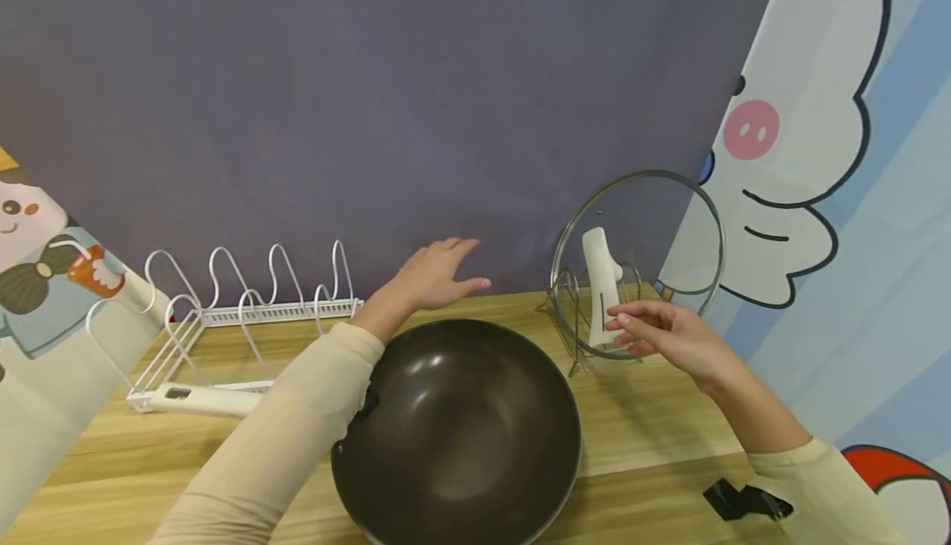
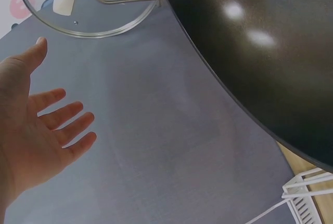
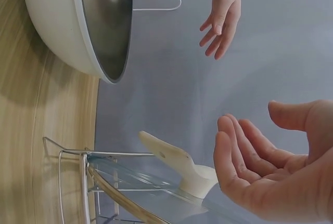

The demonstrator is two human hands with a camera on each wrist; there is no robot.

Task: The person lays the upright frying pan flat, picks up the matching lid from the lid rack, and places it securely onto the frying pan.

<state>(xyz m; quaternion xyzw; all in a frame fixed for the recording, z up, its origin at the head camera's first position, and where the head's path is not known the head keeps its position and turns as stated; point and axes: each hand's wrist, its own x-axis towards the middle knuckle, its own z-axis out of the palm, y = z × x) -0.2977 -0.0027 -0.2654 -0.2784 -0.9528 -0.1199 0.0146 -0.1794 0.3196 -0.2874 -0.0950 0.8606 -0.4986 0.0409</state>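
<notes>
My left hand (image 1: 438, 274) reaches out over the back of a dark wok (image 1: 461, 429), fingers spread and holding nothing. In the left wrist view its palm and spread fingers show apart from the wok. Near the glass lid (image 1: 645, 175) is my right hand (image 1: 672, 334), its fingers bent loosely with nothing between them. That lid stands on edge in a wire lid rack (image 1: 568, 314), its cream handle (image 1: 600, 281) facing me. In the right wrist view the right hand's fingers are apart from the lid handle (image 3: 177, 156). The wok's cream outside (image 3: 54, 21) shows there too.
A white wire rack (image 1: 201, 318) with several upright loops stands at the left. The wok's cream handle (image 1: 204, 399) sticks out leftward past the left sleeve. A wooden tabletop (image 1: 639, 421) lies beneath, with a grey backdrop (image 1: 416, 116) behind and a black strap (image 1: 746, 499) by the right sleeve.
</notes>
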